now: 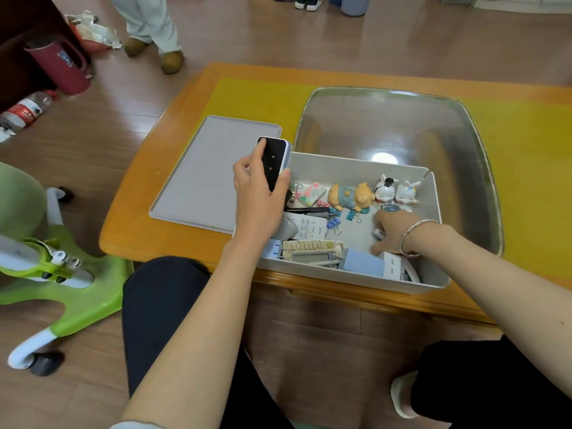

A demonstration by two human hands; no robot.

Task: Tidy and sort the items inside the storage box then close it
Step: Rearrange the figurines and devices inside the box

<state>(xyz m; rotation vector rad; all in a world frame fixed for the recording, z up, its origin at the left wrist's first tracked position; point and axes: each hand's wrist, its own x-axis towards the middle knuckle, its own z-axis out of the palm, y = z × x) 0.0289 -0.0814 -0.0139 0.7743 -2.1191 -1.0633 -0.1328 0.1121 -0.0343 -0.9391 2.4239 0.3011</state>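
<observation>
An open grey storage box [356, 165] stands on the table's near edge. Its grey lid [210, 168] lies flat to the left. My left hand [258, 193] holds a black-faced remote [274, 159] upright above the box's left wall. My right hand [391, 232] reaches down into the box's right half and touches a small white item [380, 233]; whether it grips it is unclear. Inside lie a beige remote [312, 250], a white remote [308, 226], a pig figurine [351, 196], two bunny figurines [396, 190], binder clips [335, 222] and a blue block [362, 263].
A large clear plastic tray [464, 134] lies upside down behind the box on the yellow mat [247, 97]. The orange table [133, 230] ends just before my knees. A green chair base [71, 292] stands left; a person's legs [151, 26] are beyond the table.
</observation>
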